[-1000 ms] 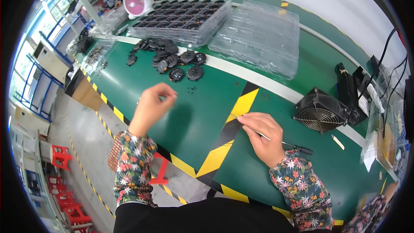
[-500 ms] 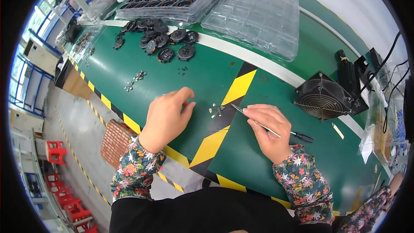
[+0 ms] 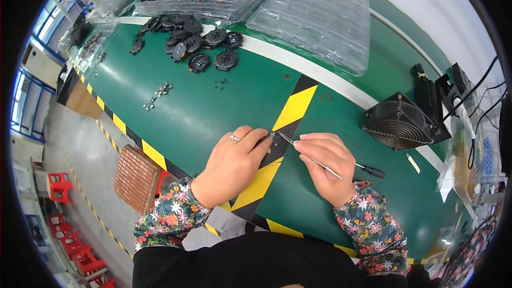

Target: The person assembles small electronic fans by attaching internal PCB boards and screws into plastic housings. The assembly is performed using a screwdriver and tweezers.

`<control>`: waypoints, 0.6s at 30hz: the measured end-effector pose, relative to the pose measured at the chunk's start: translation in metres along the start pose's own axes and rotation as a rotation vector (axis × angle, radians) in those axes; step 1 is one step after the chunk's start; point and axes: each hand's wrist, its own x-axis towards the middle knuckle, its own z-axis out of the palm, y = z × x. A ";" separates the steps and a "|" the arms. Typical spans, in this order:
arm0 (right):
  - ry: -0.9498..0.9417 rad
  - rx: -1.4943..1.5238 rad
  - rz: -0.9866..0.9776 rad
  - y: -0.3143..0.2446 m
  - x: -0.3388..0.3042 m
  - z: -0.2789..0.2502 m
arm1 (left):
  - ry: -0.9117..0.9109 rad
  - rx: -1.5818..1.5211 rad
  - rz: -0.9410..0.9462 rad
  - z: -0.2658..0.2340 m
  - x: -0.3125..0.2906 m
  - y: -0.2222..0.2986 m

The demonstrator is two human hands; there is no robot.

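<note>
My left hand, with a ring on one finger, has its fingers bent and closed at a small metal part on the yellow-and-black tape. The fingers hide most of the small pieces around it. In my right hand is a pair of slim metal tweezers, held like a pen. Their tips point at the small part, just right of my left fingertips; whether they touch it I cannot tell. A screwdriver with a black handle lies right of my right hand.
Round black watch-like housings are heaped at the back left, near small metal parts and dark bits. Behind stand a filled clear tray and another clear tray. A black fan stands at right.
My left hand has moved right and down onto the small parts, its fingers now closed there. The tweezers stay in my right hand, shifted slightly. The view has shifted a little.
</note>
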 end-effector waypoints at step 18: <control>-0.113 -0.064 -0.069 -0.001 0.002 0.006 | 0.064 -0.151 -0.053 0.005 -0.005 -0.002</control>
